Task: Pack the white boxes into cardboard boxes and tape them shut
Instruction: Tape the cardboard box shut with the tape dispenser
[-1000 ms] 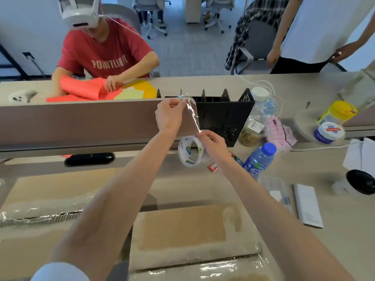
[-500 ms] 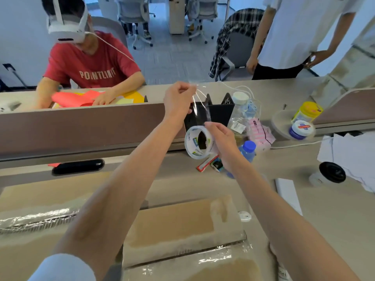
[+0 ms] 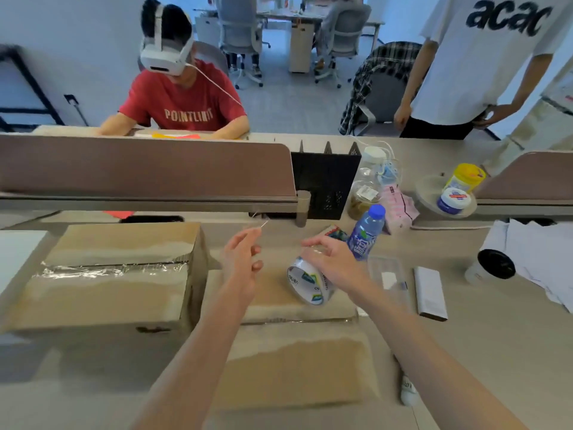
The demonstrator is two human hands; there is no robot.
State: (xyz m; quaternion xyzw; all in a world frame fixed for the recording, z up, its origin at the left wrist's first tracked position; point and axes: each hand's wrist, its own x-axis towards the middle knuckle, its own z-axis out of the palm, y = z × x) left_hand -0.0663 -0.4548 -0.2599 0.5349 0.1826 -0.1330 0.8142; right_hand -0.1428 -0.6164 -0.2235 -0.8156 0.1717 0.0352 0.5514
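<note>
On the grey worktop [image 3: 483,352], a tall taped cardboard box [image 3: 117,274] stands just left of a lower taped box [image 3: 294,361]. Over the lower one, the left hand [image 3: 242,262] hovers loosely spread while the right hand [image 3: 335,262] holds a tape roll [image 3: 305,285].

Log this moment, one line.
left hand raised, grip unclear | right hand holds tape roll over front cardboard box | left box taped

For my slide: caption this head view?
Left hand and right hand hover with a white clear tape roll over a brown cardboard box.
</note>
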